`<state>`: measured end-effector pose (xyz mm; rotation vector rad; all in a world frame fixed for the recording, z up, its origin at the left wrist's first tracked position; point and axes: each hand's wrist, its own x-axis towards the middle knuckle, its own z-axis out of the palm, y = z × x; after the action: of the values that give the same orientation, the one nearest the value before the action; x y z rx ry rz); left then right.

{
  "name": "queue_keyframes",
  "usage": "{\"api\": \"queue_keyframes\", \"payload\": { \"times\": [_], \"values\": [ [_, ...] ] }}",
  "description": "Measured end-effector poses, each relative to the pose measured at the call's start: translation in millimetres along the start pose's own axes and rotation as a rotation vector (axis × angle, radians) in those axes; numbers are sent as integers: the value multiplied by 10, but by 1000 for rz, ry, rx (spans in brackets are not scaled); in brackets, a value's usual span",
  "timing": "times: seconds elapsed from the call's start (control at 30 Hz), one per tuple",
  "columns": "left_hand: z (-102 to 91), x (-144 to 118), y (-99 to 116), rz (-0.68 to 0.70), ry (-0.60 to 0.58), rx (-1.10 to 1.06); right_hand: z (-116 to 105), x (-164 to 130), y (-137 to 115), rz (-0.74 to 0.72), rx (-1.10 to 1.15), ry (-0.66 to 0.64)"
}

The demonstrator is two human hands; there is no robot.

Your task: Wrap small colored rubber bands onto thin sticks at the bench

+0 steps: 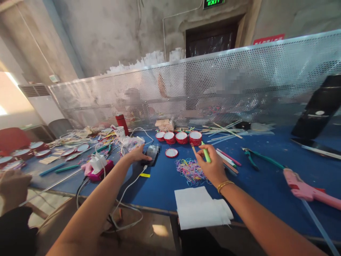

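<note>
My left hand [140, 153] reaches to a dark phone [152, 155] lying on the blue table, its fingers stretched out and touching the phone's near left edge. A white charging cable [135, 180] runs from the phone. In my right hand [211, 163] is a light green marker [206, 153], pinched and held tilted. Below that hand lies a heap of colourful thin loops [190, 171]. One round red-rimmed white piece [171, 153] lies flat between my hands. Stacks of the same pieces [181, 137] stand behind it.
Several pens [226, 161] lie right of my right hand. Farther right are green-handled pliers [250, 158] and a pink glue gun [303, 185]. White paper [201, 208] overhangs the front edge. A pink power strip [99, 170], a red flask [122, 124] and another person's hand [14, 185] are left.
</note>
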<state>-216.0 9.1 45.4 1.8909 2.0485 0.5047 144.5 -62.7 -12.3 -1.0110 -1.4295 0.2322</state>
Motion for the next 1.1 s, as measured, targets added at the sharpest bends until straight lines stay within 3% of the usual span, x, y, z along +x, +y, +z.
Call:
{"api": "queue_keyframes", "payload": {
  "times": [0.17, 0.4, 0.5, 0.6, 0.7, 0.83, 1.0, 1.1],
  "values": [
    [-3, 172, 217, -6, 203, 235, -7, 7, -20, -2, -19, 4],
    [-372, 104, 589, 57, 213, 279, -20, 14, -56, -5, 1, -2],
    [-376, -90, 812, 138, 242, 219, -15, 14, -68, -2, 11, -6],
    [-61, -366, 1099, 286, 224, 20, -9, 15, -83, 3, 18, -17],
    [456, -614, 1385, 439, 75, -173, -9, 16, -86, 19, 30, -39],
    [983, -752, 1640, 463, 39, -397, -7, 19, -56, 48, 60, -76],
    [1155, -696, 1712, 416, -92, -509, 6, 30, -17, 65, 54, -79],
    [1189, -646, 1712, 333, -42, -489, 7, 42, -18, 56, 69, -85]
  ]
}}
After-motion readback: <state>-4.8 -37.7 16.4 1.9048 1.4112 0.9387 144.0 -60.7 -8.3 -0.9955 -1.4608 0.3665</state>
